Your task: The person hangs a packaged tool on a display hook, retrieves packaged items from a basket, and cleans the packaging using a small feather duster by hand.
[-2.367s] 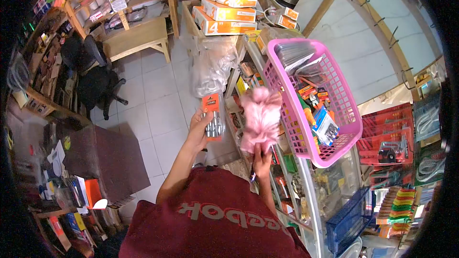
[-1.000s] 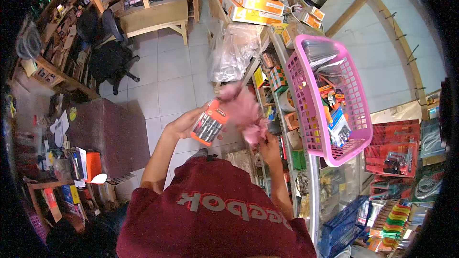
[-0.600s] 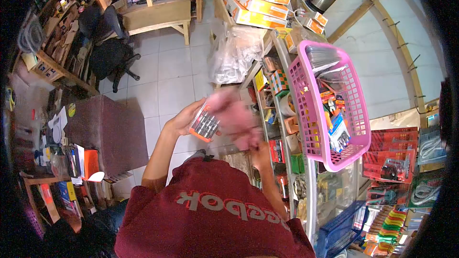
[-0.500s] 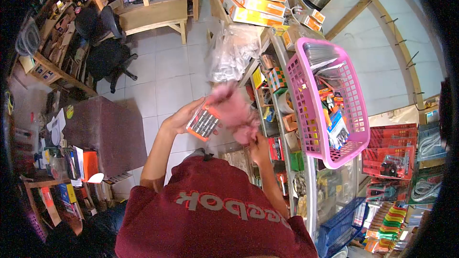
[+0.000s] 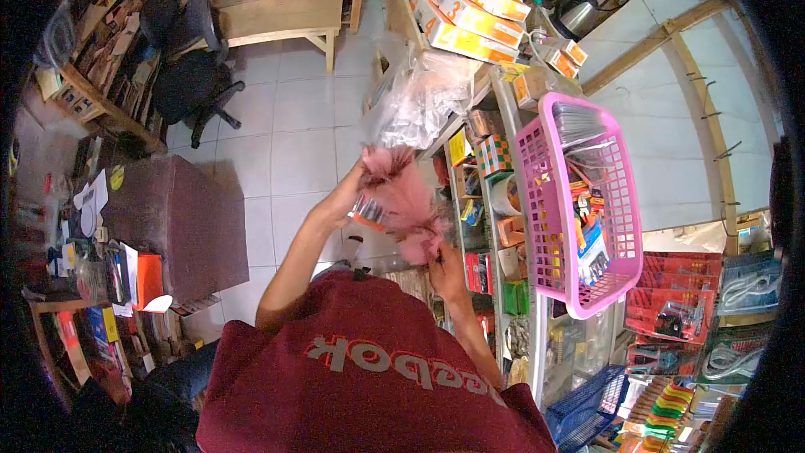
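My left hand [image 5: 342,201] grips an orange-edged pack of dark metallic cylinders [image 5: 367,211], held up in front of my chest. What the cylinders are I cannot make out. A pink cloth [image 5: 407,193], smeared by motion, lies across the pack and hides most of it. The cloth's upper end is close to my left fingers. At its lower right end, my right hand [image 5: 449,271] is closed on the bunched cloth, beside the shelf rack.
To the right, a pink plastic basket [image 5: 631,226] with packaged tools sits on the shelf rack [image 5: 527,226]. Orange-white boxes [image 5: 478,17] are stacked ahead. A brown cabinet [image 5: 184,226] and a black office chair [image 5: 197,96] are on the left. A blue crate [image 5: 587,411] is low right.
The pink cloth has moved left over the pack, which was mostly uncovered before. My right hand has come slightly lower and left. The view has shifted a little.
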